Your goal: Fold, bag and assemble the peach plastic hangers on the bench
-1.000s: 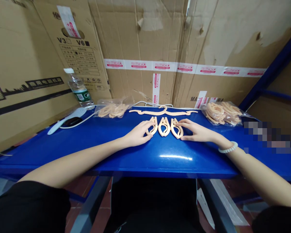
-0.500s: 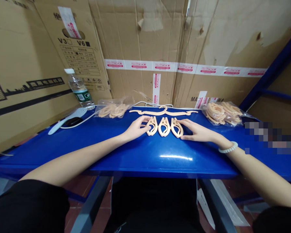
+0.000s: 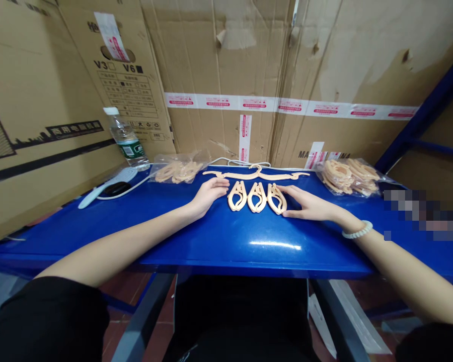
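Note:
Three folded peach-coloured travel hangers lie side by side on the blue table: the left folded hanger (image 3: 237, 196), the middle folded hanger (image 3: 256, 197) and the right folded hanger (image 3: 277, 199). My left hand (image 3: 210, 195) is open, fingers stretched, a small gap left of the row. My right hand (image 3: 305, 202) holds the right folded hanger at its right side, fingertips at its upper end and thumb at its lower end. Behind the row, an unfolded hanger (image 3: 256, 174) lies spread wide with its hook pointing away from me.
Clear bags of folded hangers lie at the back left (image 3: 179, 170) and back right (image 3: 349, 176). Farther left are a water bottle (image 3: 130, 143), a pale blue brush-like item (image 3: 105, 187), a black oval object (image 3: 117, 188) and a white cable. Cardboard (image 3: 226, 60) stands behind the table (image 3: 219, 241).
My left hand has let go of the left folded hanger and moved slightly left, its fingers straightening. My right hand stays at the right folded hanger; the row keeps its arrangement.

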A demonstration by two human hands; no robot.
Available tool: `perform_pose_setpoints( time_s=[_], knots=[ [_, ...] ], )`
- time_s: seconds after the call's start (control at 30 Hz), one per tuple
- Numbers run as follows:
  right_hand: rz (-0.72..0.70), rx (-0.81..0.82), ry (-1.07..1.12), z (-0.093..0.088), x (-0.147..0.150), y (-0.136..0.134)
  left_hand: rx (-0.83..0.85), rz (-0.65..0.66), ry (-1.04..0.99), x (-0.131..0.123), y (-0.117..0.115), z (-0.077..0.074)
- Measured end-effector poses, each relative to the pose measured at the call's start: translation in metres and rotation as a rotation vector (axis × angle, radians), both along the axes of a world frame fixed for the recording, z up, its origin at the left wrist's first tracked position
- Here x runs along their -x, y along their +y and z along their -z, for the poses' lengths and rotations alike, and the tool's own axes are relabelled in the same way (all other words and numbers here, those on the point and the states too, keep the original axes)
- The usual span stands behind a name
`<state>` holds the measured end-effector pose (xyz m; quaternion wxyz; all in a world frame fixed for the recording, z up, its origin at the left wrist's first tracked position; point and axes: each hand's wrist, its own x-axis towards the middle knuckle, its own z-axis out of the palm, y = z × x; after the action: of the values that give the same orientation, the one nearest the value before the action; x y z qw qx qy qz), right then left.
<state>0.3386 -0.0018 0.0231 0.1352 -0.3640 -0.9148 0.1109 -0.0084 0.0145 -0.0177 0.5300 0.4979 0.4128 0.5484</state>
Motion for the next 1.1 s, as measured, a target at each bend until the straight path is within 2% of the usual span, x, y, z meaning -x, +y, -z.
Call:
perform_pose_setpoints(
  time_s=[0.8,0.93,1.1],
  knots=[
    [0.007,0.016,0.001,-0.003,-0.003,0.001,-0.011,0.021,0.028,-0.002,-0.003,-0.004],
    [0.080,-0.014,0.042,-0.001,-0.004,0.006,-0.007,0.012,0.022,-0.003,-0.004,-0.004],
    [0.202,-0.153,0.088,0.011,-0.017,0.031,-0.020,0.004,0.032,-0.003,-0.004,-0.002]
  ],
)
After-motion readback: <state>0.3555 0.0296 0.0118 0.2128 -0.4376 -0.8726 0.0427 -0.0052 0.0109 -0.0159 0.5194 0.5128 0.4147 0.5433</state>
